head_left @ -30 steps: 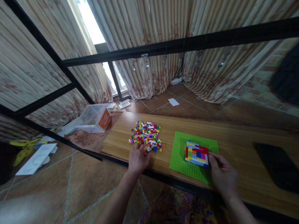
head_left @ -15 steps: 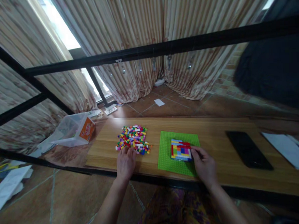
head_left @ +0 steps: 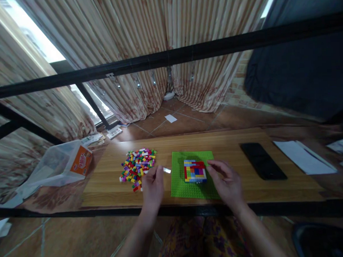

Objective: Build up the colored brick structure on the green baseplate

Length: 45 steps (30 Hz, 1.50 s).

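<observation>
My left hand [head_left: 153,185] pinches a small white toy brick [head_left: 167,170] between thumb and fingers, just left of the green baseplate [head_left: 178,180]. A flat multicoloured brick build [head_left: 194,171] lies on the baseplate, with red, yellow, blue and white pieces in its top. Beside its right edge hovers my right hand [head_left: 226,181], thumb and forefinger a little apart with nothing visible between them. The pile of loose coloured bricks [head_left: 137,163] spreads over the table behind and left of my left hand.
On the wooden table [head_left: 106,183], a black phone-like slab [head_left: 263,161] lies to the right, then white paper [head_left: 304,157] beyond it. A clear plastic bin [head_left: 56,162] with an orange label stands at the left. A black bar [head_left: 146,62] crosses beyond the table.
My left hand has lifted from the brick pile and moved right towards the baseplate with a white brick. My right hand has let go of the build's edge. The camera view has turned right.
</observation>
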Motion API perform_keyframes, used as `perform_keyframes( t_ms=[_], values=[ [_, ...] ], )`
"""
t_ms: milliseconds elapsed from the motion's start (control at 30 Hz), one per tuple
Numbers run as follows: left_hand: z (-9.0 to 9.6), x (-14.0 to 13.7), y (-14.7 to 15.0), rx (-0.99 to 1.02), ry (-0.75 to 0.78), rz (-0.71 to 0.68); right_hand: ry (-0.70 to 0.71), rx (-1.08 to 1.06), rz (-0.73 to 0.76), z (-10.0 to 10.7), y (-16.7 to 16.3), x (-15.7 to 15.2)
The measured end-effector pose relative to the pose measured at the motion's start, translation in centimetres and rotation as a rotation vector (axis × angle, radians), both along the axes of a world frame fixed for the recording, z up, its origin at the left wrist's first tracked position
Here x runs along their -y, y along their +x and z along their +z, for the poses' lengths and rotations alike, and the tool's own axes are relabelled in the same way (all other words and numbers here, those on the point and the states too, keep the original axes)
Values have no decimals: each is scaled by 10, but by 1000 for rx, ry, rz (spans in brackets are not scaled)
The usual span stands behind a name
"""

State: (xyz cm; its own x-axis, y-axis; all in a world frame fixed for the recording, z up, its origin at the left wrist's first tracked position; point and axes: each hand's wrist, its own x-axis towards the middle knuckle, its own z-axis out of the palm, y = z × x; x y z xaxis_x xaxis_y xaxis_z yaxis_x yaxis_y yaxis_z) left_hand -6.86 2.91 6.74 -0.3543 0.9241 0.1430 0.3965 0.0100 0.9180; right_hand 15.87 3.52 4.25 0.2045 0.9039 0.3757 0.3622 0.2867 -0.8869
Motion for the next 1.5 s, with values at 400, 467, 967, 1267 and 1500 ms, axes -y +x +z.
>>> perform_keyframes(
  t_ms=[400, 467, 967, 1267, 1500],
  values=[
    [5, -9, 95, 504, -298, -188, 214, 275, 154, 9, -7, 8],
    [0, -14, 93, 437, -280, -197, 137, 236, 132, 7, 0, 2],
    [-39, -86, 71, 175, -96, -346, -300, 58, 211, -25, 14, -65],
    [-52, -91, 81, 262, -145, -454, -354, 236, 363, -14, 23, -75],
    [-56, -88, 84, 254, -153, -487, -445, 135, 363, -21, 24, -75]
  ],
)
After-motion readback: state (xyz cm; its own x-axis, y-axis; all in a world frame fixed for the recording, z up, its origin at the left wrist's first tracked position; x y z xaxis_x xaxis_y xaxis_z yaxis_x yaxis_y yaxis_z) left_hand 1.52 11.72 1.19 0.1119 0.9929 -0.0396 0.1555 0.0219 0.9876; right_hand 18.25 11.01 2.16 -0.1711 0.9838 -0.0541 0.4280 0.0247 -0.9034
